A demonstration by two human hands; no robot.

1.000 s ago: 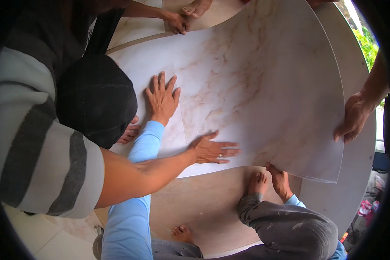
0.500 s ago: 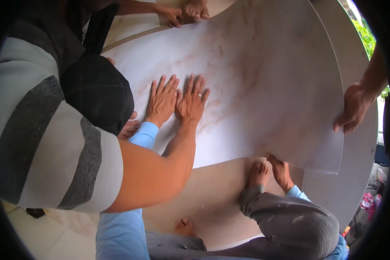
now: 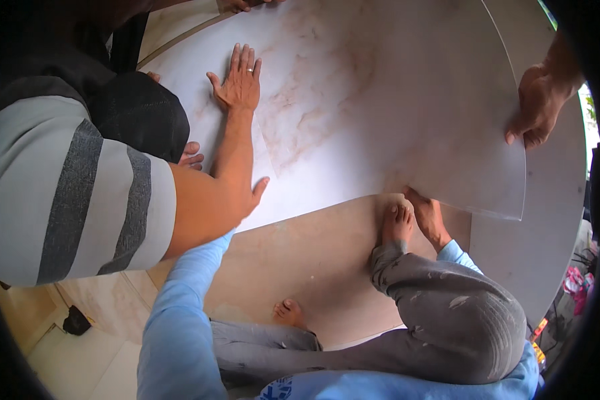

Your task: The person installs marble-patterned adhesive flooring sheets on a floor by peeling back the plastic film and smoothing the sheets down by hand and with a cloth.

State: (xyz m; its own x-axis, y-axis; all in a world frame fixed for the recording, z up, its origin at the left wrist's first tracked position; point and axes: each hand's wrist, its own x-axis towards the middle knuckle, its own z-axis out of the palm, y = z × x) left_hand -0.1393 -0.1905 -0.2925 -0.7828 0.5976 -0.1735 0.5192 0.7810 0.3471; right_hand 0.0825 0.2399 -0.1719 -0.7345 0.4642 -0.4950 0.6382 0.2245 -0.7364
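A thin, glossy white sheet with brown marbling (image 3: 327, 127) lies over a brown board (image 3: 300, 267), its right end raised and curved. My left hand (image 3: 259, 193) is at the sheet's near left edge; only its stretched-out thumb shows clearly, a co-worker's bare arm covering the rest. To the right, near my bent knee, my right hand (image 3: 429, 215) is closed on the sheet's near edge. A co-worker's ringed hand (image 3: 239, 85) presses flat on the sheet's left part, fingers spread. At the right end another person's hand (image 3: 535, 110) grips the raised edge.
The co-worker's striped sleeve (image 3: 107, 187) and dark-clothed knee (image 3: 143, 110) crowd the left. My bare foot (image 3: 398, 223) stands on the board beside my right hand. A grey panel (image 3: 543, 200) lies at right. Pink and orange clutter (image 3: 575, 281) sits at far right.
My left hand has drawn back toward me beneath the co-worker's arm. The ringed hand has slid farther away and leftward. The sheet and surroundings sit higher in view.
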